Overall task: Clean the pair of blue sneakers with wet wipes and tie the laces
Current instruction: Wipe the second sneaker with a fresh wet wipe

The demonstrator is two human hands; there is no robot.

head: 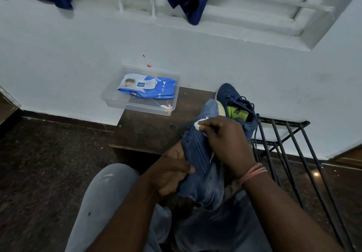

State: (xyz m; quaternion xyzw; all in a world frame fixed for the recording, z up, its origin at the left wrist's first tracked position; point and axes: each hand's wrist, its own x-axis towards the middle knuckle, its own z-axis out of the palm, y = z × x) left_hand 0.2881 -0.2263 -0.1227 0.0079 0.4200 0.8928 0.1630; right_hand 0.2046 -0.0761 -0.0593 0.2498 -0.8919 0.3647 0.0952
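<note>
The right hand (225, 144) covers most of the wipe (197, 125), leaving only a white corner. The held sneaker (201, 153) hides the left hand's (172, 171) fingers. The wipes pack's (147, 85) small print is unreadable.

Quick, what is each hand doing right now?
Left hand: grips the held sneaker from the side, steadying it.
Right hand: pinches a white wet wipe against that sneaker's ribbed sole.
</note>
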